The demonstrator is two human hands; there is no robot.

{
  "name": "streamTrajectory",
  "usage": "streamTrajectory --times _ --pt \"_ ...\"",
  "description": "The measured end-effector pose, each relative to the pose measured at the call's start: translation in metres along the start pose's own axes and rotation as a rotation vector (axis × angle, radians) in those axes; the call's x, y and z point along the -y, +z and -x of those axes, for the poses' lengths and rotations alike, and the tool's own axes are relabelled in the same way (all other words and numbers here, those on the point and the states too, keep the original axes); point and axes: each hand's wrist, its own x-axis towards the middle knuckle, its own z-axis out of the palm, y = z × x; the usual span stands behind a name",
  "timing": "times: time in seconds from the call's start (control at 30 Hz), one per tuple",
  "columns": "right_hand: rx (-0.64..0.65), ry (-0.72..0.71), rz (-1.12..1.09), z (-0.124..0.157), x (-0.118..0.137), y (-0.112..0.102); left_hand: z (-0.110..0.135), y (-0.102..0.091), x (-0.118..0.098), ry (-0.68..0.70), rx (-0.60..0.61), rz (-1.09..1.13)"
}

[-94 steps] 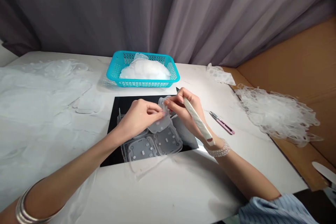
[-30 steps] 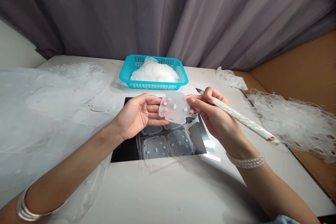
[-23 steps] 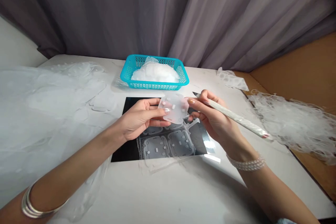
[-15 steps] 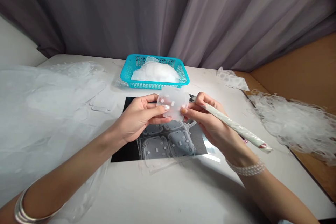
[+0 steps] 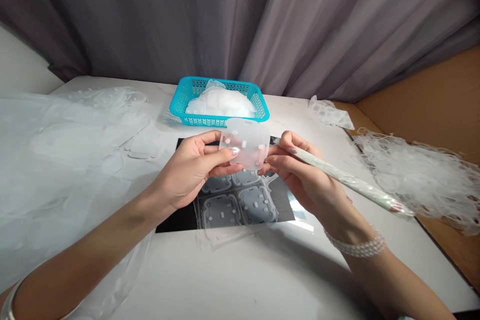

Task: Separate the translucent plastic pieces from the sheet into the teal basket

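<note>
Left hand (image 5: 189, 172) raised above the black mat (image 5: 183, 217), thumb and fingers closed on the left edge of a translucent square pad (image 5: 245, 147) dotted with small white studs — a light pinch grip, thumbnail pressed on the pad's front face. Right hand (image 5: 303, 175) meeting the same pad from the right, fingertips (image 5: 264, 160) touching its lower right corner while the rest of the grip stays wrapped around a long white-handled knife (image 5: 348, 182); blade end tucked behind the pad, handle running out to the right and downward. Pad held upright and slightly tilted, clear of the worktop (image 5: 243, 280), between the two hands and just in front of the teal basket (image 5: 180, 105).

Below the hands, on the mat, a clear moulded sheet (image 5: 234, 202) with several more studded pads in place, one cell at the right cut open. Basket heaped with loose translucent pads. Large pale plastic sheets (image 5: 67, 150) spread across the left of the worktop — a tangled pile of clear trimmings (image 5: 420, 175) at the right, beside a brown cardboard panel (image 5: 431, 105). Grey curtain (image 5: 240, 20) behind. Pearl bracelet (image 5: 358, 247) on the right wrist.
</note>
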Motion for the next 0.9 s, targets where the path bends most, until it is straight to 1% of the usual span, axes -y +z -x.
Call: streamTrajectory --times 0.1,0.23,0.47,0.73,0.9 --pt "-0.002 -0.003 -0.006 0.001 0.001 0.001 0.002 0.003 -0.001 0.019 -0.016 -0.011" --pt "-0.057 -0.016 0.021 0.003 0.000 0.003 0.007 0.008 -0.002 0.047 -0.051 -0.054" --pt "-0.117 -0.016 0.052 0.000 -0.001 0.007 0.014 0.011 -0.001 0.113 -0.055 -0.147" --pt "-0.084 -0.032 0.062 0.001 0.001 0.005 0.013 0.011 0.000 0.113 -0.068 -0.135" --pt "-0.131 -0.072 0.155 0.001 -0.003 0.005 0.013 0.012 0.001 0.091 -0.071 -0.132"
